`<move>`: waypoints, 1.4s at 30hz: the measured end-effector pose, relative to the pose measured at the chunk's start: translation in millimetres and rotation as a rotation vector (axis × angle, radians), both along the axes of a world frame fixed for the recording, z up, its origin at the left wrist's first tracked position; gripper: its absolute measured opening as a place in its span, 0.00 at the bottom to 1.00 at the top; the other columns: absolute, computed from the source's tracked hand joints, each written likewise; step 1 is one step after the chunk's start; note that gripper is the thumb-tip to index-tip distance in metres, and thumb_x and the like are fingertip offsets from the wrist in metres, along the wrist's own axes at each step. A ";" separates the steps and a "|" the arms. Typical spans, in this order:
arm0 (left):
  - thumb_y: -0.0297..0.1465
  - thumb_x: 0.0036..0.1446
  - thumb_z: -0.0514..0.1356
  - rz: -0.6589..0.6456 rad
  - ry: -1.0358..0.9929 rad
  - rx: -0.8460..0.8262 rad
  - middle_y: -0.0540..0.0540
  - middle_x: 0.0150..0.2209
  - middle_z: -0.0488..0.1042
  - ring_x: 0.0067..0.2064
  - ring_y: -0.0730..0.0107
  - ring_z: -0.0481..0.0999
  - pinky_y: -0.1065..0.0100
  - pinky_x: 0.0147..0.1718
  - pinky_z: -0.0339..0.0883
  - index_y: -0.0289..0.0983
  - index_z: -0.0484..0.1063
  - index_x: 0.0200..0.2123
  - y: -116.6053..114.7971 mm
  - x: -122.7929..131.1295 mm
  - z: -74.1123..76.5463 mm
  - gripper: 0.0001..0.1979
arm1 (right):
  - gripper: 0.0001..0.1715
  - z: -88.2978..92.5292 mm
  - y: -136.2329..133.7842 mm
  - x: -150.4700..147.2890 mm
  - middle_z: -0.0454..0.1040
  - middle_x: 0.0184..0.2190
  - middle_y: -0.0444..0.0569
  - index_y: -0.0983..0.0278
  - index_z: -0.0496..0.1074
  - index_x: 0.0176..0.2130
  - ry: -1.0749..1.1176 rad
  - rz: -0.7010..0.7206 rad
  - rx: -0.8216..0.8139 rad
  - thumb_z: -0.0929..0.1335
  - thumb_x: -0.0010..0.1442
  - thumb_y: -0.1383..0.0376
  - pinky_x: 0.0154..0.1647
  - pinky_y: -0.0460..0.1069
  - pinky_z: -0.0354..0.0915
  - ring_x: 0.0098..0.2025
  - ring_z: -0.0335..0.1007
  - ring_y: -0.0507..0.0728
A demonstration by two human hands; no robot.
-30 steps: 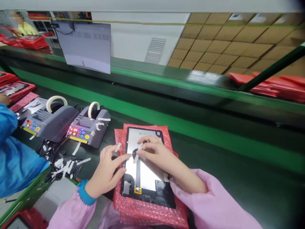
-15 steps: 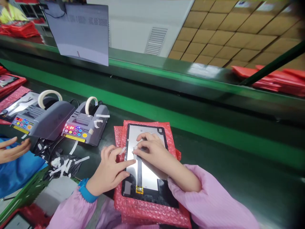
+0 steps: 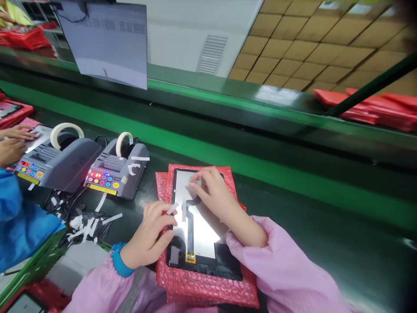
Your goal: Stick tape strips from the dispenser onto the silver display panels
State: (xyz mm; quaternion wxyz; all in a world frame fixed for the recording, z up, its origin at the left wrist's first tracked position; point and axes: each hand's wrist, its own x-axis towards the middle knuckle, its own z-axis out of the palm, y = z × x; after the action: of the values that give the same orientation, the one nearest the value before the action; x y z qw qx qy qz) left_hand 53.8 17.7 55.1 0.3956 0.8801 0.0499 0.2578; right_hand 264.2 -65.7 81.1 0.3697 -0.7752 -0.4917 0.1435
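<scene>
A tablet screen assembly (image 3: 203, 226) lies back side up, its silvery panel framed in black. A dark flat ribbon cable (image 3: 190, 234) runs up it from a gold-coloured connector (image 3: 190, 257) and bends right beneath my right hand. A pale strip of tape (image 3: 184, 211) lies across the cable near its bend. My right hand (image 3: 211, 191) hovers over the panel's upper part, thumb and index finger curved with a small gap between them. At the panel's left edge, my left hand (image 3: 151, 234) carries another white tape strip (image 3: 173, 208) at its fingertips, thumb apart.
Red bubble-wrap bags (image 3: 211, 291) lie under the assembly. Two grey tape dispensers (image 3: 122, 165) stand to the left, with tape scraps (image 3: 86, 228) in front. A co-worker's hand (image 3: 14, 143) reaches over another screen at far left. A monitor (image 3: 107, 48) hangs above the ledge.
My right hand has moved up and away from the tape strip on the cable, uncovering it and the bend. My left index finger has drawn back from the cable. The co-worker's hand moved farther back.
</scene>
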 end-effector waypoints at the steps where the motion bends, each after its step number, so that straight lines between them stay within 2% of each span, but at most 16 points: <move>1: 0.30 0.67 0.47 -0.029 -0.050 -0.133 0.44 0.46 0.66 0.50 0.60 0.64 0.54 0.49 0.56 0.43 0.58 0.44 0.2 2.6 3.1 0.04 | 0.05 4.2 -2.3 -1.6 0.67 0.43 0.51 0.59 0.70 0.39 0.062 0.049 0.025 0.66 0.63 0.62 0.52 0.59 0.63 0.48 0.65 0.61; 2: 0.29 0.67 0.46 -0.057 -0.094 -0.234 0.45 0.45 0.67 0.48 0.62 0.65 0.56 0.48 0.58 0.43 0.55 0.42 0.5 5.7 6.2 0.03 | 0.07 9.0 -4.9 -4.1 0.67 0.45 0.50 0.58 0.72 0.40 0.132 0.115 0.041 0.65 0.64 0.60 0.54 0.58 0.61 0.51 0.64 0.61; 4: 0.29 0.67 0.46 -0.103 -0.138 -0.306 0.46 0.43 0.67 0.46 0.64 0.65 0.57 0.47 0.60 0.44 0.51 0.40 1.4 12.5 11.8 0.04 | 0.08 18.6 -9.7 -9.9 0.68 0.47 0.49 0.57 0.74 0.38 0.254 0.227 0.041 0.67 0.63 0.57 0.58 0.58 0.58 0.54 0.63 0.60; 8: 0.28 0.67 0.46 -0.107 -0.102 -0.185 0.45 0.42 0.68 0.47 0.64 0.66 0.57 0.48 0.59 0.43 0.52 0.41 4.8 24.0 19.9 0.04 | 0.09 28.4 -15.6 -7.7 0.69 0.47 0.49 0.58 0.76 0.30 0.317 0.272 0.000 0.71 0.58 0.57 0.58 0.58 0.58 0.54 0.63 0.60; 10: 0.26 0.66 0.47 -0.014 -0.048 -0.074 0.45 0.42 0.69 0.48 0.63 0.67 0.57 0.49 0.58 0.42 0.55 0.44 8.1 28.9 23.4 0.05 | 0.10 25.9 -18.5 5.1 0.70 0.46 0.49 0.58 0.76 0.29 0.323 0.220 -0.020 0.70 0.58 0.57 0.57 0.58 0.59 0.52 0.64 0.61; 13: 0.26 0.65 0.50 0.130 0.038 0.133 0.45 0.40 0.70 0.49 0.62 0.67 0.56 0.50 0.55 0.40 0.61 0.48 14.7 38.2 29.3 0.09 | 0.09 15.8 -23.7 27.2 0.71 0.46 0.51 0.59 0.76 0.27 0.281 -0.041 -0.057 0.70 0.56 0.58 0.59 0.61 0.56 0.53 0.63 0.64; 15: 0.26 0.65 0.50 0.137 0.098 0.238 0.45 0.42 0.72 0.49 0.61 0.68 0.56 0.50 0.53 0.40 0.65 0.48 18.2 46.0 32.8 0.11 | 0.10 8.8 -25.3 33.8 0.71 0.47 0.51 0.59 0.75 0.25 0.209 -0.207 -0.106 0.70 0.55 0.58 0.60 0.64 0.53 0.55 0.60 0.66; 16: 0.26 0.65 0.50 0.125 0.127 0.273 0.46 0.43 0.72 0.49 0.61 0.68 0.55 0.50 0.52 0.40 0.67 0.47 19.2 50.1 34.0 0.11 | 0.10 6.1 -25.0 33.6 0.71 0.48 0.51 0.59 0.75 0.24 0.175 -0.248 -0.137 0.70 0.54 0.58 0.60 0.65 0.52 0.56 0.58 0.67; 19: 0.26 0.64 0.50 0.110 0.169 0.335 0.46 0.42 0.72 0.49 0.60 0.68 0.55 0.49 0.50 0.39 0.71 0.38 19.6 60.8 34.8 0.10 | 0.12 1.9 -20.7 23.6 0.70 0.50 0.50 0.59 0.75 0.22 0.111 -0.250 -0.202 0.69 0.55 0.59 0.58 0.65 0.54 0.55 0.56 0.68; 21: 0.27 0.64 0.51 0.105 0.177 0.349 0.46 0.41 0.72 0.49 0.60 0.68 0.55 0.48 0.50 0.39 0.72 0.37 18.9 65.3 33.1 0.10 | 0.13 0.9 -17.3 16.3 0.70 0.51 0.48 0.59 0.74 0.22 0.068 -0.237 -0.218 0.69 0.55 0.59 0.56 0.65 0.55 0.53 0.57 0.68; 27: 0.29 0.65 0.52 0.079 0.230 0.457 0.42 0.50 0.70 0.54 0.54 0.64 0.52 0.48 0.50 0.45 0.73 0.49 18.8 68.7 22.3 0.14 | 0.10 -6.9 -16.0 13.8 0.69 0.50 0.49 0.58 0.76 0.24 -0.026 -0.217 -0.193 0.69 0.55 0.59 0.51 0.67 0.58 0.49 0.57 0.68; 32: 0.31 0.65 0.53 0.073 0.279 0.528 0.43 0.52 0.70 0.55 0.51 0.62 0.50 0.48 0.49 0.46 0.73 0.51 19.2 69.7 13.4 0.14 | 0.14 -8.9 -12.7 9.2 0.69 0.46 0.51 0.59 0.73 0.22 -0.108 -0.208 -0.197 0.70 0.56 0.56 0.48 0.66 0.59 0.50 0.57 0.69; 35: 0.31 0.65 0.54 0.072 0.284 0.539 0.44 0.50 0.71 0.53 0.52 0.63 0.50 0.48 0.49 0.48 0.73 0.51 20.6 69.6 13.2 0.14 | 0.13 -3.3 -11.6 13.1 0.67 0.43 0.52 0.60 0.71 0.24 -0.123 -0.226 -0.308 0.72 0.55 0.58 0.46 0.63 0.60 0.49 0.58 0.68; 38: 0.30 0.65 0.54 0.085 0.280 0.473 0.45 0.49 0.72 0.53 0.54 0.65 0.51 0.49 0.49 0.48 0.74 0.48 23.1 61.3 16.7 0.13 | 0.10 2.1 -25.6 32.5 0.67 0.44 0.53 0.60 0.70 0.25 -0.125 -0.343 -0.377 0.73 0.52 0.60 0.45 0.63 0.60 0.48 0.59 0.69; 40: 0.30 0.65 0.52 0.147 0.260 0.365 0.45 0.47 0.72 0.52 0.57 0.67 0.54 0.49 0.51 0.45 0.75 0.46 24.4 48.0 19.3 0.12 | 0.09 3.8 -45.9 48.3 0.68 0.43 0.52 0.59 0.71 0.27 -0.091 -0.430 -0.357 0.71 0.53 0.58 0.45 0.63 0.59 0.47 0.61 0.69; 42: 0.32 0.65 0.52 0.282 0.246 0.232 0.45 0.43 0.73 0.48 0.60 0.69 0.58 0.46 0.55 0.42 0.73 0.42 23.8 30.3 20.5 0.10 | 0.12 3.9 -70.3 57.8 0.71 0.37 0.50 0.58 0.70 0.29 0.001 -0.448 -0.307 0.67 0.56 0.53 0.43 0.61 0.60 0.42 0.64 0.66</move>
State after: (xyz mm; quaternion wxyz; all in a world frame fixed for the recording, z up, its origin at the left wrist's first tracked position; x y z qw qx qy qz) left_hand 84.0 41.5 75.7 0.2428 0.9289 0.1904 0.2050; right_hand 322.0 -136.0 85.0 0.2708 -0.9115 -0.2801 0.1315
